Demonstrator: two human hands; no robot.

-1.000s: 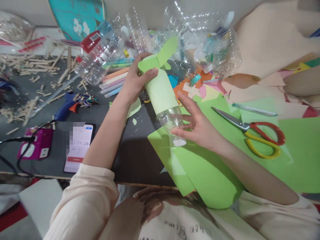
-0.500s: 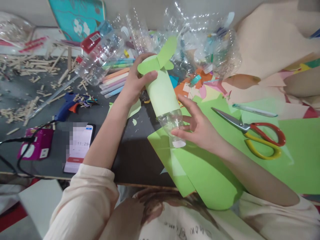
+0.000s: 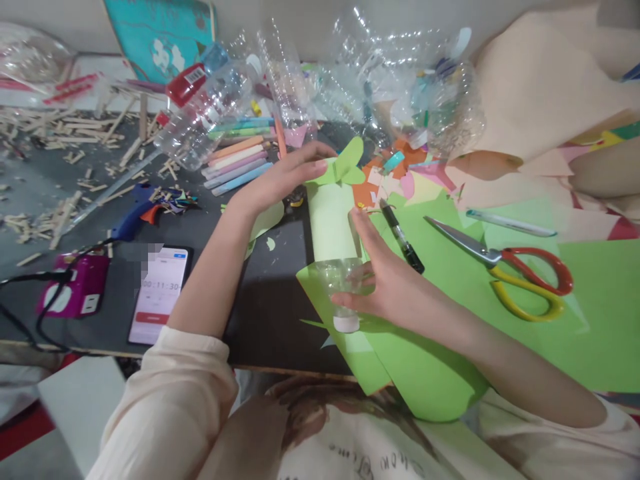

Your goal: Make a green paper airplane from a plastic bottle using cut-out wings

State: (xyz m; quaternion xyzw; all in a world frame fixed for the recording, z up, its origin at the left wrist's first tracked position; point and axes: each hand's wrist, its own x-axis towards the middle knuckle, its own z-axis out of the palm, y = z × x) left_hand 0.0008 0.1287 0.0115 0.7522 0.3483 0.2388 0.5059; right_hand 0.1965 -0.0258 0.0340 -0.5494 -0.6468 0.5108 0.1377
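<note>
A plastic bottle (image 3: 334,227) wrapped in pale green paper points its clear neck and white cap (image 3: 346,324) toward me. Green leaf-shaped paper pieces (image 3: 350,160) stick out at its far end. My left hand (image 3: 275,181) holds that far end, fingers reaching over the top and thumb by the leaf pieces. Around the clear neck, my right hand (image 3: 385,277) curls its thumb and fingers, with the index finger along the paper wrap. A black marker (image 3: 403,237) lies just right of the bottle, on green paper sheets (image 3: 430,360).
Scissors (image 3: 493,255) with red and yellow handles and a pen (image 3: 510,222) lie on the right. To the left are a phone (image 3: 159,293), a blue glue gun (image 3: 134,210) and scattered wood sticks (image 3: 83,130). Clear plastic bottles (image 3: 205,110) crowd the back, near several chalk-like coloured sticks (image 3: 237,163).
The bottle has come nearer to me and turned more upright in view, both hands moving with it. The black marker on the green paper now shows.
</note>
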